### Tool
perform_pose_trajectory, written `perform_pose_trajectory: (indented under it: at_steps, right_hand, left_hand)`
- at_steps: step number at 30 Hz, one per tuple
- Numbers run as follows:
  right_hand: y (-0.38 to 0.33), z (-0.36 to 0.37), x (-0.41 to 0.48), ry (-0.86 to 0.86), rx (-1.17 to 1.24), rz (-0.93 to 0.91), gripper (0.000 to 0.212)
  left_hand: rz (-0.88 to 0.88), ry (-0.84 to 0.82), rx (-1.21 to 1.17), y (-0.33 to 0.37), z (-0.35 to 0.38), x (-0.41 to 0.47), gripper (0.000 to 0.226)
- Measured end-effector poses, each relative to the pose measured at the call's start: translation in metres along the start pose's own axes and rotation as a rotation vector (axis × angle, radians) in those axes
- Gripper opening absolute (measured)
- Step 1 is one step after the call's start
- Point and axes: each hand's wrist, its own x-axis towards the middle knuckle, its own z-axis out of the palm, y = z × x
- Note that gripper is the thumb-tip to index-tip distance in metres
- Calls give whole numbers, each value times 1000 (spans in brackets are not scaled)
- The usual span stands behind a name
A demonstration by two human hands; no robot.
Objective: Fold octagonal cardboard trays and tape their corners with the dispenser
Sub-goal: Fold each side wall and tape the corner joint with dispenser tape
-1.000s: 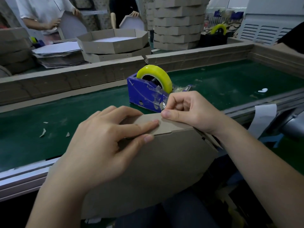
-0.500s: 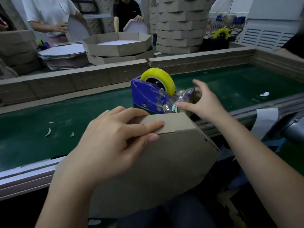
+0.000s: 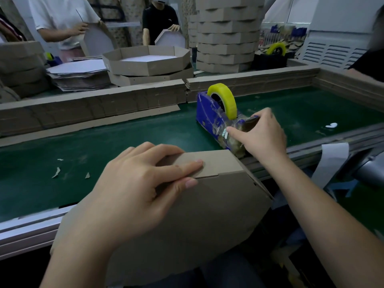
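Note:
A brown octagonal cardboard tray (image 3: 207, 221) stands tilted on edge against my lap, its folded wall uppermost. My left hand (image 3: 137, 190) grips that top wall, fingers flat over the outside and thumb pressing the corner seam. A blue tape dispenser (image 3: 209, 119) with a yellow tape roll (image 3: 225, 98) sits on the green belt just beyond the tray. My right hand (image 3: 261, 134) is on the dispenser's cutter end, index finger and thumb pinching the clear tape end there; the fingertips hide the blade.
The green conveyor belt (image 3: 104, 146) carries small cardboard scraps (image 3: 56, 172) at the left. A low cardboard wall (image 3: 93, 109) borders its far side. Beyond it lie finished trays (image 3: 147, 61), flat blanks (image 3: 76, 73), a tall tray stack (image 3: 226, 34) and two people holding trays.
My right hand left the tray's top corner, reached out to the dispenser and now pinches the tape at its cutter. My left hand kept its hold on the tray.

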Motion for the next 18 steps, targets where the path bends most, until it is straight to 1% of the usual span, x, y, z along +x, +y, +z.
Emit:
perform_pose_trajectory:
  at_steps: [2,3,5,7,9,10,15,16,18]
  right_hand:
    - [2,-5,6,-58,-59,-45,72]
    - [2,-9,10,-102,-28,-52,71]
    - [2,-18,19,-220,149,7,64]
    - [0,-25,25,-310,303,104,46]
    - [-4,-30,29,-328,407,159,24]
    - [-6,-32,29,-334,451,175,19]
    - [-11,-40,27,-379,673,370,8]
    - [-13,-41,27,-381,755,422,8]
    - [-20,-44,29,-356,884,506,15]
  left_hand:
    - [1,0,-1,0,1,2,37]
    - [-1,-1,-7,0,1,3,37]
    - [-3,2,-16,-1,2,5,37]
    - [0,13,-15,-2,3,6,37]
    - [6,14,-22,-2,5,7,36]
    - [7,17,-27,-2,5,7,36]
    - [4,20,-21,-1,5,7,36]
    - [3,19,-22,-1,5,7,36]
    - [2,15,-21,0,5,6,36]
